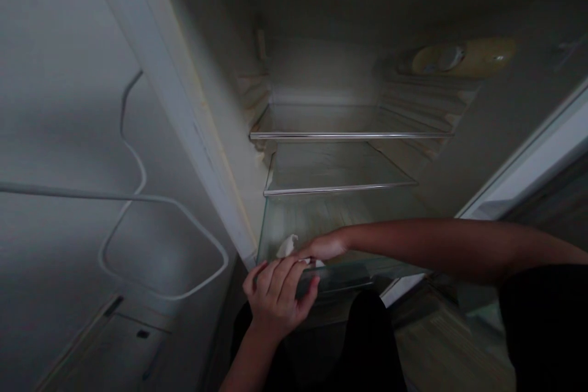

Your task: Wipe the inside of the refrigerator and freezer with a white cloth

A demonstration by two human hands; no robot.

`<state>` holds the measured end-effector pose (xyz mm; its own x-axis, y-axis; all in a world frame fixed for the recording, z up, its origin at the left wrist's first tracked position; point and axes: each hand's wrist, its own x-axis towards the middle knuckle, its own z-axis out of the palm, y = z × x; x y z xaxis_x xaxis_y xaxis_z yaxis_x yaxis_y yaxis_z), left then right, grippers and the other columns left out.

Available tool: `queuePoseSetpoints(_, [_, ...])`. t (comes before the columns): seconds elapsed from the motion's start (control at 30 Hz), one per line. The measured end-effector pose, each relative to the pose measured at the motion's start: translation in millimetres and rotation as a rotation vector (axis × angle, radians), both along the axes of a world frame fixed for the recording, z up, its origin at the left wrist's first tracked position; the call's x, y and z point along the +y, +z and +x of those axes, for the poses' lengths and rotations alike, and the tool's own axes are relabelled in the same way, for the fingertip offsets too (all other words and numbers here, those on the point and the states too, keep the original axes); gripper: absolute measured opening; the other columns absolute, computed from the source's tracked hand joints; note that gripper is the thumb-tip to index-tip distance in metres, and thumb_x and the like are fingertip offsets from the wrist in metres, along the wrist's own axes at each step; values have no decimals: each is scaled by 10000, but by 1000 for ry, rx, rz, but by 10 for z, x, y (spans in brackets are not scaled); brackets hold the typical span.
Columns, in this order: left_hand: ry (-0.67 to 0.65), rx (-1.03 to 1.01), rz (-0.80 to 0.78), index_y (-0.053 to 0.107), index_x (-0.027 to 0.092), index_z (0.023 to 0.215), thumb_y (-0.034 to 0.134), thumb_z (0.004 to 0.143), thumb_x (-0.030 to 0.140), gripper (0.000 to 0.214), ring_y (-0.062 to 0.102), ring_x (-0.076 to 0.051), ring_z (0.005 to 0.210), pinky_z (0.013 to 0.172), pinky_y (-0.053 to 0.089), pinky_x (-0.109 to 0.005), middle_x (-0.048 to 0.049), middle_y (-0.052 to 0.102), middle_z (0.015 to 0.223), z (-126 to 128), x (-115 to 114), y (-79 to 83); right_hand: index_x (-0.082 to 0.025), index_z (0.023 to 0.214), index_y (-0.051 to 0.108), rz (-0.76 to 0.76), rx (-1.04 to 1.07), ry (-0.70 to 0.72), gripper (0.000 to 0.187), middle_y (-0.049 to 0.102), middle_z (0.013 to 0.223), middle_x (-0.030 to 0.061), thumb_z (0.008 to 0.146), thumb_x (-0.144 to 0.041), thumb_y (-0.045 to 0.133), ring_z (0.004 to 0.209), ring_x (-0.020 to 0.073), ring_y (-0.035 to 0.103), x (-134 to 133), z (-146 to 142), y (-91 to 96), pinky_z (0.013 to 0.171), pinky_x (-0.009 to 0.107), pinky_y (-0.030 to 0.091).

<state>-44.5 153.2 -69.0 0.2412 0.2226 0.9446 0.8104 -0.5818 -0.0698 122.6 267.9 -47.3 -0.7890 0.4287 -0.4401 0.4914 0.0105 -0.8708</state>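
Observation:
I look into an open, dim fridge. My left hand (pixel 278 294) grips the front edge of the lowest glass shelf (pixel 340 272), fingers curled over its rim. My right hand (pixel 321 248) reaches in from the right across that shelf and is closed on a white cloth (pixel 287 246), which it presses on the glass near the left wall. Above are two more glass shelves (pixel 342 187), both bare.
A white cable (pixel 138 196) loops along the wall left of the fridge. The fridge's left side panel (pixel 184 110) runs diagonally. A yellowish light and dial housing (pixel 459 58) sits on the right inner wall. The open door (pixel 528 165) stands at right; wooden floor below.

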Motion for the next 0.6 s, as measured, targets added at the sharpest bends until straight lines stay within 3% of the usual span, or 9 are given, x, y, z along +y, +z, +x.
queuePoseSetpoints(0.13, [-5, -2, 0, 671, 187, 1026, 722, 885, 333, 209, 638, -224, 848, 928, 414, -434, -49, 771, 906, 8, -2, 28, -146, 839, 678, 547, -98, 285, 359, 682, 858, 54, 1068, -307, 454, 922, 183, 617, 238, -200, -186, 962, 315, 488])
queuePoseSetpoints(0.2, [-3, -5, -5, 670, 183, 1024, 722, 889, 338, 212, 638, -224, 849, 926, 408, -429, -53, 767, 896, 16, -10, 24, -118, 964, 722, 869, -143, 388, 317, 718, 1094, 140, 1052, -306, 482, 1181, 257, 594, 413, -273, -252, 1142, 402, 405])
queuePoseSetpoints(0.23, [-2, -8, -11, 669, 184, 1021, 719, 892, 340, 209, 639, -224, 849, 926, 405, -427, -52, 765, 891, 20, -16, 16, -81, 1090, 724, 1017, -180, 382, 317, 681, 1253, 194, 1038, -314, 516, 1312, 296, 533, 507, -293, -275, 1211, 442, 336])
queuePoseSetpoints(0.3, [-5, -29, -34, 670, 191, 1020, 711, 901, 342, 196, 644, -223, 857, 938, 401, -425, -49, 764, 891, 28, -26, -9, 12, 1340, 628, 1225, -295, 259, 528, 506, 1495, 292, 1022, -404, 559, 1480, 375, 374, 699, -302, -305, 1265, 522, 237])
queuePoseSetpoints(0.4, [-15, -60, -67, 675, 200, 1034, 709, 906, 336, 190, 656, -223, 876, 964, 402, -424, -49, 766, 912, 29, -34, -48, 37, 1444, 553, 1339, -403, 119, 748, 344, 1609, 311, 1016, -575, 519, 1527, 423, 284, 971, -255, -321, 1263, 562, 231])
queuePoseSetpoints(0.53, [-9, -25, -79, 678, 211, 1056, 745, 873, 336, 232, 663, -218, 869, 957, 406, -413, -39, 764, 913, 15, -37, -60, -30, 1422, 599, 1392, -303, 193, 684, 344, 1636, 231, 1034, -576, 460, 1535, 351, 291, 1255, -135, -325, 1282, 478, 242])
queuePoseSetpoints(0.6, [-8, -33, -75, 677, 207, 1048, 738, 877, 335, 222, 658, -218, 864, 948, 404, -413, -42, 765, 908, 18, -40, -52, -28, 1436, 582, 1423, -262, 207, 627, 348, 1637, 225, 1029, -496, 489, 1556, 346, 255, 1367, -72, -309, 1298, 492, 207])
